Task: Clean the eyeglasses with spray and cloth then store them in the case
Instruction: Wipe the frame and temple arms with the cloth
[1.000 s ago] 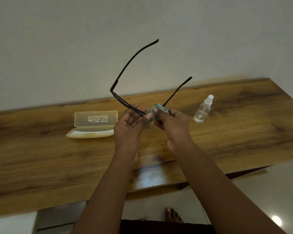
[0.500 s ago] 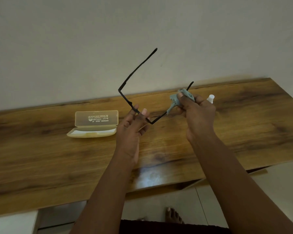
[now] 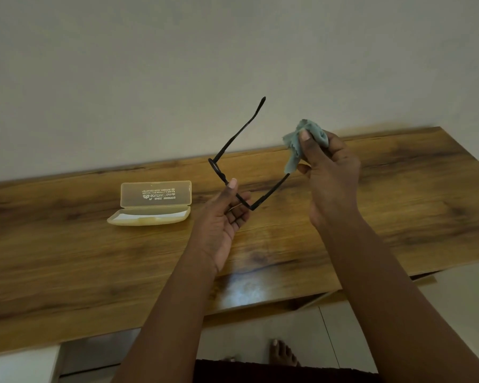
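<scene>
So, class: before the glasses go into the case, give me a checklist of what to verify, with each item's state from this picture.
1. Case open on the table: ok.
2. Left hand holds the glasses by the front: ok.
3. Temples folded for storing: not ok, both stand open.
4. Right hand free: not ok, it pinches the cloth round one temple.
5. Lenses clean: cannot tell, the front shows edge-on.
6. Spray bottle out of the way: cannot tell, not in view.
</scene>
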